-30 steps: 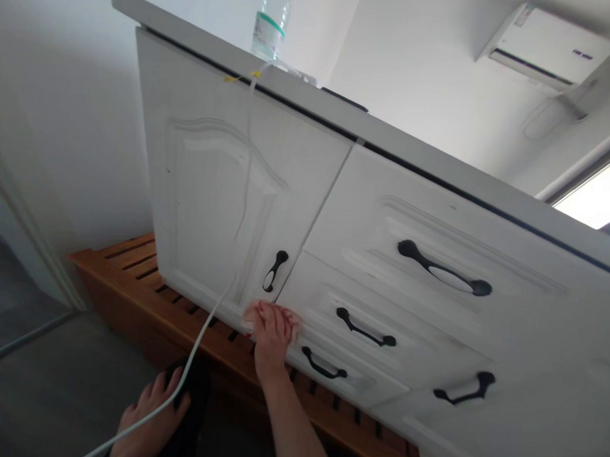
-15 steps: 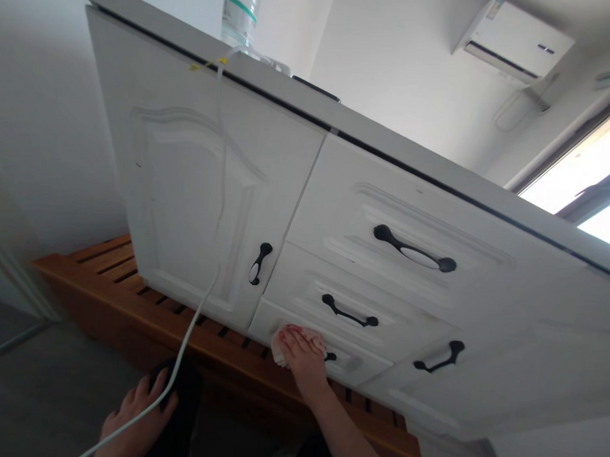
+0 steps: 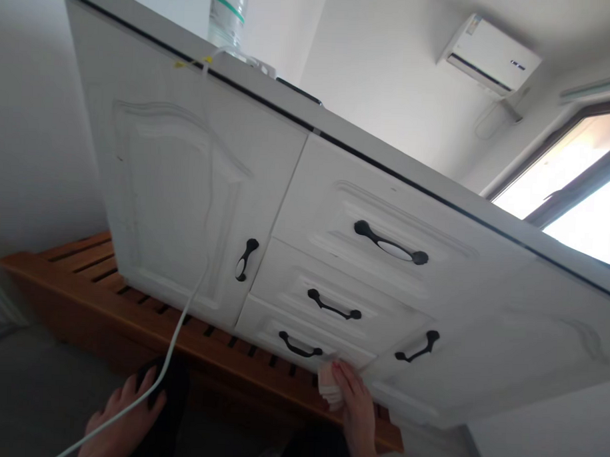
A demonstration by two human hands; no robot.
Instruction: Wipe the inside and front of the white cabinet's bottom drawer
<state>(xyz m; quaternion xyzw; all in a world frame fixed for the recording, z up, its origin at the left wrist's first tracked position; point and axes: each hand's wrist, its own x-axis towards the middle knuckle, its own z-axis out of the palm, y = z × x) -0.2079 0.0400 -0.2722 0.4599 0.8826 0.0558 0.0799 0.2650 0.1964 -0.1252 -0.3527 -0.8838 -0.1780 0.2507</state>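
A folded pale pink cloth (image 3: 329, 384) is in my right hand (image 3: 357, 403), whose fingers are closed over it. That hand is at the lower right corner of the bottom drawer (image 3: 262, 317), just right of its black handle (image 3: 301, 346). Part of the cloth overhangs the wooden slats. My left hand (image 3: 123, 409) rests on my dark-clothed knee (image 3: 172, 390) with its fingers apart and nothing held. A white cable (image 3: 182, 321) hangs from the cabinet top and passes in front of the left hand.
The white cabinet (image 3: 170, 204) stands on a slatted wooden base (image 3: 78, 280). On its top are a plastic bottle (image 3: 226, 19) and a dark flat object (image 3: 298, 91). Black handles stick out from the other drawers and doors. An air conditioner (image 3: 491, 58) and a window are at upper right.
My right hand has moved right with the cloth, from left of the bottom drawer's handle to right of it, uncovering the handle. My left hand stays on the knee. The view has shifted slightly.
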